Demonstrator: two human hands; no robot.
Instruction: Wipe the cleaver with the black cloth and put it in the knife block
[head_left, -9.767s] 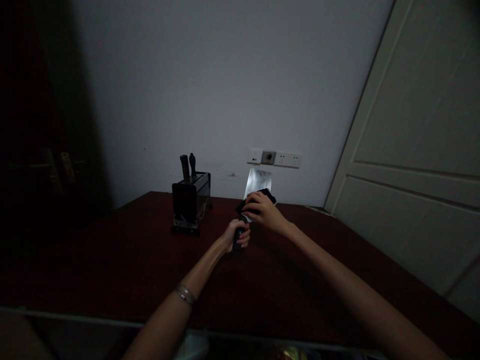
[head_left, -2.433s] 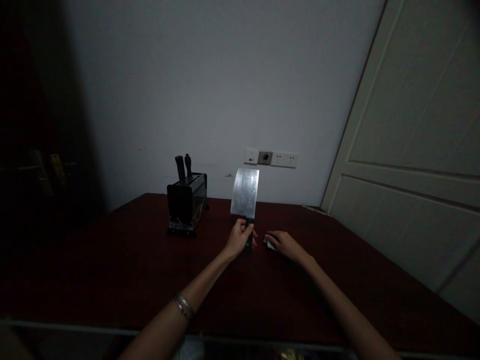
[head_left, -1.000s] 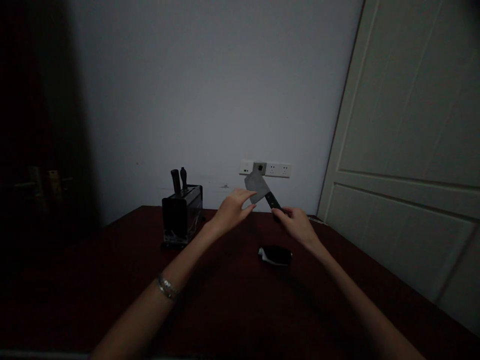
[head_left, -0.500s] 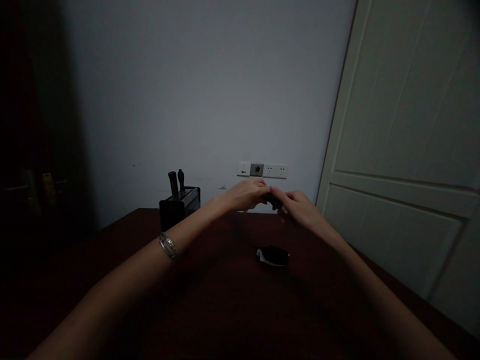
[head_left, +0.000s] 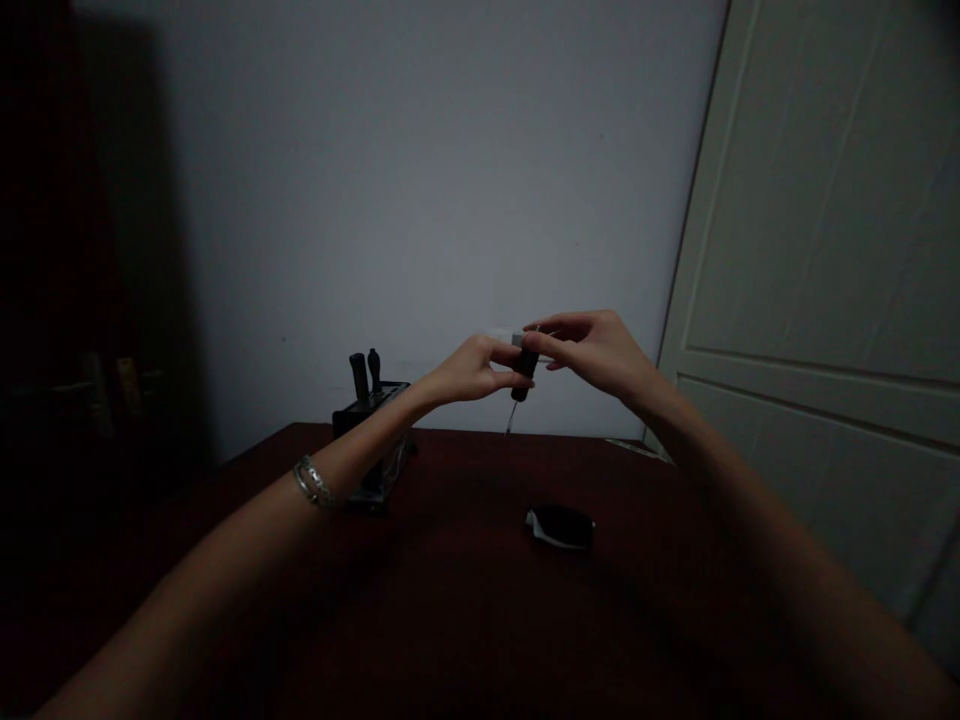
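Observation:
I hold a cleaver (head_left: 523, 368) up in the air above the dark red table (head_left: 450, 600). Its black handle is pinched between my left hand (head_left: 466, 368) and my right hand (head_left: 596, 350). The blade hangs downward and shows only as a thin edge-on line below the handle. A dark folded cloth (head_left: 561, 526) lies on the table beneath my hands. A black knife block (head_left: 379, 440) with two dark handles sticking up stands at the back left, partly behind my left forearm.
A white wall runs behind the table, with a socket strip hidden behind my hands. A pale panelled door (head_left: 825, 300) stands at the right. The left side of the room is very dark.
My left hand earlier held the cleaver upright while the right laid the cloth down. Both hands have since met on the handle, lifted it and turned the blade downward.

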